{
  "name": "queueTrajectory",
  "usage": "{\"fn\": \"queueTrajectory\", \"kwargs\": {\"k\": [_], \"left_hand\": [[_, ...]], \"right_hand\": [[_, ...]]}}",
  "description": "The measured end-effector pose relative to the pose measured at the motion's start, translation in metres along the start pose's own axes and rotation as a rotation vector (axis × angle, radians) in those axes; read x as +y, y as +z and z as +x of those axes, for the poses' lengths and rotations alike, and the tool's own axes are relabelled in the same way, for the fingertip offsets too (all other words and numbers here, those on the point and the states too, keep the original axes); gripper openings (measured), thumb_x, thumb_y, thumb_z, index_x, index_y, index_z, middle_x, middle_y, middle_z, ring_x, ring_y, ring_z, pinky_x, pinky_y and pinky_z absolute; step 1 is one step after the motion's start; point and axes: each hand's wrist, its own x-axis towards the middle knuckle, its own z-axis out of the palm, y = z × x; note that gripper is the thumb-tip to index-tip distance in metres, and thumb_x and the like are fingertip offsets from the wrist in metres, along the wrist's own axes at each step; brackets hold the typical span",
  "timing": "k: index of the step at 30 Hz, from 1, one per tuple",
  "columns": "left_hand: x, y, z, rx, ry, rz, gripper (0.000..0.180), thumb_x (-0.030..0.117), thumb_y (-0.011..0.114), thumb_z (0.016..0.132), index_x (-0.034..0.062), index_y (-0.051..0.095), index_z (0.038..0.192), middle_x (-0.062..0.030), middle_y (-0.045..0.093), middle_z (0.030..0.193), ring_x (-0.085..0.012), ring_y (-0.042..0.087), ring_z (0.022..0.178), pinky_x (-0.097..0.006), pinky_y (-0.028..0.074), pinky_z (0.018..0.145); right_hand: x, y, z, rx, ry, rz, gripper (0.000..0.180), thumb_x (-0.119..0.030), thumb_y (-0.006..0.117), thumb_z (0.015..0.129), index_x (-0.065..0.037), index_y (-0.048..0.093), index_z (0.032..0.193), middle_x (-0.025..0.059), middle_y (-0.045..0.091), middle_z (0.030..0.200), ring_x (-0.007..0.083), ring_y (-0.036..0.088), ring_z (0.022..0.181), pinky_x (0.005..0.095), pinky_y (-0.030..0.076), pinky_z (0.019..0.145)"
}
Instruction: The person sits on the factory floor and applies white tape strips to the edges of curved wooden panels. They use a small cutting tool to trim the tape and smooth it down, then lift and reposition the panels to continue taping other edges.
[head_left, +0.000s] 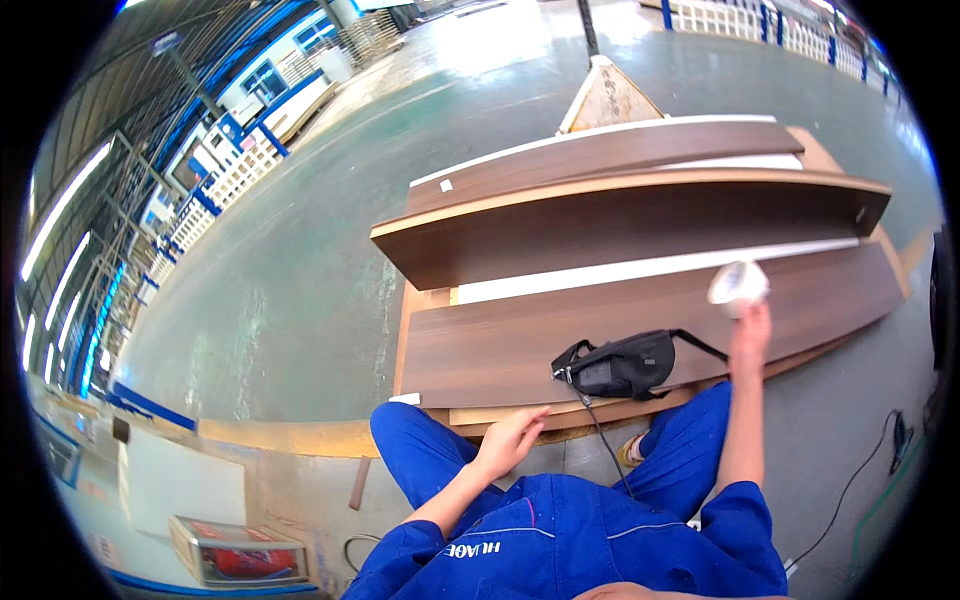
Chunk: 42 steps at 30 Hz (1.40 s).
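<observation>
My right hand (752, 330) is raised over the right part of a dark brown wood panel (480, 345). Its fingers grip a white roll of tape (738, 288), slightly blurred. Over my left knee, close to the panel's near edge, my left hand (512, 440) holds nothing, its fingers loosely stretched out. A black bag with a strap (625, 365) lies on the panel between my hands. Behind it a second brown panel (640, 225) stands tilted on its long edge.
More brown boards (560, 165) lie at the back of the stack. A white triangular stand (610, 95) is beyond them. A black cable (605, 440) runs from the bag toward me; another cable (850, 490) lies on the floor at right. A box with red contents (240, 555) sits lower left.
</observation>
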Motion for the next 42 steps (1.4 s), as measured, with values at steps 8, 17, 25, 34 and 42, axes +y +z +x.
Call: {"fn": "queueTrajectory", "kwargs": {"k": [8, 17, 25, 34, 42], "left_hand": [[0.01, -0.08, 0.033, 0.511, -0.058, -0.478, 0.032, 0.004, 0.055, 0.089, 0.0035, 0.055, 0.121, -0.0083, 0.055, 0.116, -0.0176, 0.055, 0.107, -0.029, 0.046, 0.088], [0.016, -0.137, 0.02, 0.641, 0.035, -0.349, 0.038, 0.009, 0.063, 0.084, 0.0047, 0.056, 0.122, -0.0107, 0.056, 0.117, -0.0234, 0.051, 0.111, -0.033, 0.042, 0.093], [0.013, -0.141, 0.025, 0.704, 0.084, -0.094, 0.018, 0.003, 0.074, 0.07, 0.0068, 0.067, 0.086, -0.0051, 0.062, 0.093, -0.0219, 0.054, 0.094, -0.033, 0.044, 0.082], [0.006, -0.146, 0.032, 0.688, 0.069, -0.067, 0.014, -0.001, 0.071, 0.07, 0.0041, 0.061, 0.079, -0.0086, 0.062, 0.083, -0.0261, 0.058, 0.082, -0.034, 0.047, 0.073], [0.026, -0.175, 0.0, 0.657, -0.163, -0.205, 0.005, 0.002, 0.064, 0.085, 0.0015, 0.059, 0.086, -0.0011, 0.061, 0.083, -0.0077, 0.056, 0.08, -0.022, 0.045, 0.075]], "right_hand": [[-0.015, 0.231, -0.118, -0.869, 0.185, -0.297, 0.026, -0.011, 0.063, 0.086, 0.002, 0.057, 0.108, 0.0036, 0.062, 0.092, 0.0079, 0.055, 0.083, 0.0235, 0.046, 0.076], [-0.044, 0.298, -0.16, -1.013, 0.032, -0.413, 0.025, -0.01, 0.066, 0.084, 0.001, 0.058, 0.106, 0.0043, 0.062, 0.091, 0.0091, 0.055, 0.079, 0.024, 0.046, 0.072], [-0.037, 0.308, -0.173, -1.039, -0.227, -0.63, 0.027, -0.018, 0.069, 0.081, 0.0, 0.058, 0.097, 0.0152, 0.061, 0.086, 0.0282, 0.06, 0.075, 0.035, 0.049, 0.066], [-0.02, 0.3, -0.177, -1.062, -0.02, -0.459, 0.029, -0.022, 0.064, 0.086, 0.0, 0.055, 0.103, 0.0192, 0.064, 0.092, 0.035, 0.063, 0.086, 0.0376, 0.049, 0.073], [-0.025, 0.298, -0.18, -1.179, -0.333, -0.246, 0.026, -0.018, 0.068, 0.083, 0.0, 0.058, 0.098, 0.0179, 0.062, 0.094, 0.0341, 0.059, 0.09, 0.0402, 0.047, 0.08]]}}
